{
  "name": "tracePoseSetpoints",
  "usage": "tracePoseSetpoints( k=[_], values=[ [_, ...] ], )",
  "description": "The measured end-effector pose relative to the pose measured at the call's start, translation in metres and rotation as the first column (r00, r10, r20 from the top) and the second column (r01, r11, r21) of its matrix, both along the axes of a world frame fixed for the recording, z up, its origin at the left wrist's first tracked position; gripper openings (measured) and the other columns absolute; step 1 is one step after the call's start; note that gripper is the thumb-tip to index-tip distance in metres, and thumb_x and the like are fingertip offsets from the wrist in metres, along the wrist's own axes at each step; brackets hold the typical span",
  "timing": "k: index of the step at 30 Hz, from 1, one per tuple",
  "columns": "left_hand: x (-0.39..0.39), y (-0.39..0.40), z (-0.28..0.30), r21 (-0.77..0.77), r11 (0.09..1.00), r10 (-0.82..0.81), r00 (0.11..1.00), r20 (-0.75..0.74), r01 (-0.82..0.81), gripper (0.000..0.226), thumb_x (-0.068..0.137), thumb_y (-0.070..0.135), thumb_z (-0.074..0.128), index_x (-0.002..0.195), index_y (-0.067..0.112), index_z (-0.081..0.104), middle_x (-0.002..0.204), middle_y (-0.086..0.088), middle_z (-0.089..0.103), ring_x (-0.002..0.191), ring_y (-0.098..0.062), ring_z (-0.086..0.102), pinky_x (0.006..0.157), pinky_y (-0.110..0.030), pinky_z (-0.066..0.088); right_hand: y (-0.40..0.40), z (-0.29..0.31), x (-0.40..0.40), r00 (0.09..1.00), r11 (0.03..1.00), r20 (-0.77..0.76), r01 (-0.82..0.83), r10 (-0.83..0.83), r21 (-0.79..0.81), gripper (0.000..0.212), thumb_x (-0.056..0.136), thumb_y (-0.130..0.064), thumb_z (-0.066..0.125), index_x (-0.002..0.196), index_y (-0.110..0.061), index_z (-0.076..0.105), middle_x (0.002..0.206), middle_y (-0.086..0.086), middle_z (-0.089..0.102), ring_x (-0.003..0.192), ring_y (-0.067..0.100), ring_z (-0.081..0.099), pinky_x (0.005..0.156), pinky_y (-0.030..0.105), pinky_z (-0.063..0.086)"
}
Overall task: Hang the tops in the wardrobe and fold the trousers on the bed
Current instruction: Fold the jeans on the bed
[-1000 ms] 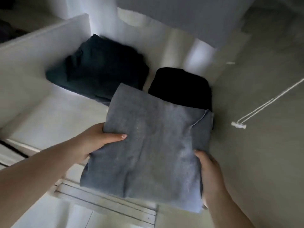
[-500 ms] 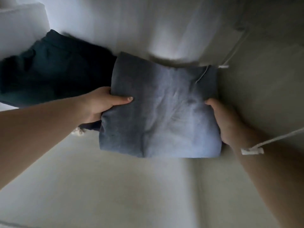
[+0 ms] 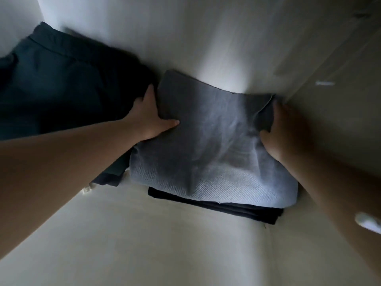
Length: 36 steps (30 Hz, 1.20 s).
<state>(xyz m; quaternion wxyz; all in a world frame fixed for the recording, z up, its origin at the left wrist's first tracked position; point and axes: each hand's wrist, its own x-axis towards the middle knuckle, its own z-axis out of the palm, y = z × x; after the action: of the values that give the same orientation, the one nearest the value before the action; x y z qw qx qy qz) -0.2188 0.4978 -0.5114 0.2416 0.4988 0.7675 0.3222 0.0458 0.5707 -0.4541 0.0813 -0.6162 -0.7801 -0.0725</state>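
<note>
Head cam looks down into a pale wardrobe shelf [image 3: 185, 244], pretty dim in there. Both hands are on the folded grey-blue jeans [image 3: 210, 149], which sit on top of a folded black garment [image 3: 216, 207], tucked near the right wall [image 3: 340, 131] and close to the back. The left hand [image 3: 148, 118] has its thumb lying flat across the top of the denim and the other fingers down along the left edge, so it reads as a loose pinch on that side, not a hard clamp. The right hand [image 3: 284, 129] wraps the right edge with the thumb on top; its fingers go under or behind the cloth and I can't tell how tight they are. Just beside the stack on the left is a darker teal pile [image 3: 53, 89], touching or nearly touching the left hand. My read: the folding part for this pair is done and this is the putting-away bit, with the jeans basically landed on the stack. Next move probably just needs both hands to slide out sideways without dragging the top layer, maybe a little pat to square the front edge with the black piece below, since it overhangs a bit.
</note>
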Motion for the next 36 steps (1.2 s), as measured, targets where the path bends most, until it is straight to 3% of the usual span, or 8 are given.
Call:
tracePoseSetpoints(
  k=[3, 6, 13, 23, 27, 30, 33, 36],
  values=[
    [0.012, 0.011, 0.006, 0.302, 0.931, -0.025, 0.86, -0.51, 0.207, 0.087, 0.082, 0.043, 0.066, 0.15, 0.012, 0.022, 0.155, -0.014, 0.023, 0.143, -0.032, 0.019, 0.116, -0.046, 0.018, 0.003, -0.007, -0.013, 0.93, 0.971, 0.321, -0.22, 0.179, 0.094, 0.066, 0.088, -0.026, 0.052, 0.148, -0.013, 0.027, 0.153, 0.017, 0.023, 0.14, 0.033, 0.022, 0.112, 0.048, 0.02],
    [0.038, 0.03, 0.005, 0.217, 0.907, -0.135, 0.736, -0.663, 0.362, 0.079, 0.084, 0.05, 0.057, 0.149, 0.018, 0.026, 0.157, -0.011, 0.02, 0.146, -0.03, 0.012, 0.114, -0.055, 0.011, 0.004, -0.025, -0.036, 0.927, 0.965, 0.287, -0.261, 0.242, 0.027, 0.064, 0.092, -0.045, 0.044, 0.149, -0.024, 0.026, 0.159, 0.011, 0.014, 0.147, 0.024, 0.008, 0.114, 0.056, 0.004],
    [0.04, 0.046, -0.039, 0.025, 0.97, -0.175, 0.762, -0.623, 0.243, 0.095, 0.07, 0.08, 0.021, 0.151, 0.033, 0.005, 0.159, -0.014, -0.013, 0.145, -0.036, -0.01, 0.116, -0.051, -0.003, 0.02, -0.075, -0.023, 0.994, 0.996, 0.084, -0.06, 0.066, -0.068, 0.079, 0.084, -0.074, 0.026, 0.151, -0.034, 0.011, 0.161, 0.003, -0.005, 0.147, 0.017, -0.008, 0.111, 0.064, 0.005],
    [0.041, 0.044, -0.03, -0.126, 0.96, -0.277, 0.779, -0.562, 0.251, 0.086, 0.086, 0.07, 0.038, 0.152, 0.03, 0.002, 0.16, -0.012, -0.009, 0.147, -0.031, -0.002, 0.118, -0.043, 0.005, 0.03, -0.068, -0.025, 0.988, 0.974, 0.154, 0.027, 0.008, -0.226, 0.076, 0.09, -0.069, 0.022, 0.152, -0.03, 0.003, 0.16, 0.004, -0.009, 0.147, 0.02, -0.01, 0.113, 0.061, 0.003],
    [0.036, -0.006, -0.035, -0.089, 0.957, -0.277, 0.773, -0.57, 0.277, 0.067, 0.093, 0.058, 0.036, 0.151, 0.028, 0.02, 0.16, -0.01, 0.007, 0.146, -0.028, 0.01, 0.119, -0.041, 0.012, -0.009, -0.073, -0.033, 0.992, 0.972, 0.126, 0.03, 0.0, -0.234, 0.067, 0.094, -0.059, 0.03, 0.151, -0.027, 0.016, 0.159, 0.01, 0.006, 0.147, 0.025, 0.002, 0.113, 0.057, 0.007],
    [0.028, -0.043, -0.03, -0.125, 0.953, -0.297, 0.768, -0.567, 0.276, 0.063, 0.094, 0.054, 0.036, 0.149, 0.025, 0.026, 0.159, -0.01, 0.015, 0.146, -0.029, 0.013, 0.118, -0.042, 0.015, -0.037, -0.066, -0.028, 0.998, 0.986, 0.058, -0.002, 0.012, -0.169, 0.054, 0.092, -0.047, 0.043, 0.136, -0.016, 0.046, 0.141, 0.019, 0.043, 0.131, 0.035, 0.039, 0.104, 0.049, 0.034],
    [0.012, -0.097, -0.023, -0.217, 0.93, -0.368, 0.729, -0.577, 0.297, 0.071, 0.091, 0.051, 0.046, 0.151, 0.023, 0.019, 0.159, -0.011, 0.013, 0.146, -0.029, 0.01, 0.119, -0.042, 0.013, -0.08, -0.054, -0.035, 0.997, 0.972, -0.065, 0.026, -0.042, -0.234, 0.032, 0.089, -0.031, 0.051, 0.111, -0.009, 0.06, 0.117, 0.021, 0.059, 0.109, 0.04, 0.055, 0.087, 0.044, 0.049],
    [-0.01, -0.164, -0.004, -0.269, 0.929, -0.363, 0.76, -0.539, 0.254, 0.086, 0.088, 0.045, 0.056, 0.152, 0.018, 0.006, 0.159, -0.009, 0.015, 0.146, -0.027, 0.012, 0.118, -0.041, 0.017, -0.143, -0.035, -0.053, 0.984, 0.949, -0.173, -0.084, 0.032, -0.303, 0.037, 0.09, -0.02, 0.054, 0.126, -0.012, 0.056, 0.128, 0.017, 0.057, 0.117, 0.034, 0.052, 0.096, 0.039, 0.043]
  ],
)
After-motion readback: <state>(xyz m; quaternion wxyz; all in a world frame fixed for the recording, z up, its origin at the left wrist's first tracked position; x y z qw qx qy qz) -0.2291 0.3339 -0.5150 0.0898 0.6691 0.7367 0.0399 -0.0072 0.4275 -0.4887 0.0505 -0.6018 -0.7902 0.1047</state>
